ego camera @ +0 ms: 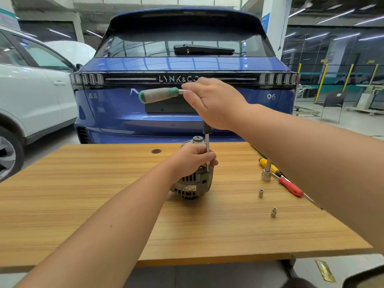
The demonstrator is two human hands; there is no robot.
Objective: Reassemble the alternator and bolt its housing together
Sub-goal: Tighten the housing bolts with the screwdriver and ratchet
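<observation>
A grey alternator point(192, 185) stands on the wooden table point(104, 196), pulley end up. My left hand point(193, 161) grips its upper housing and pinches the thin steel extension bar point(207, 146) that runs straight down to the housing's edge. Above it, my right hand point(212, 100) grips the head end of a ratchet wrench. The wrench's green and grey handle point(159, 95) sticks out to the left, level. The socket at the bar's lower tip is hidden behind my left fingers.
To the right on the table lie a red screwdriver point(291, 187), a yellow screwdriver point(268, 165), a large socket point(266, 175) and two small sockets point(260, 193) point(273, 212). A blue car point(182, 113) stands just beyond the table's far edge, a white car point(31, 96) at left.
</observation>
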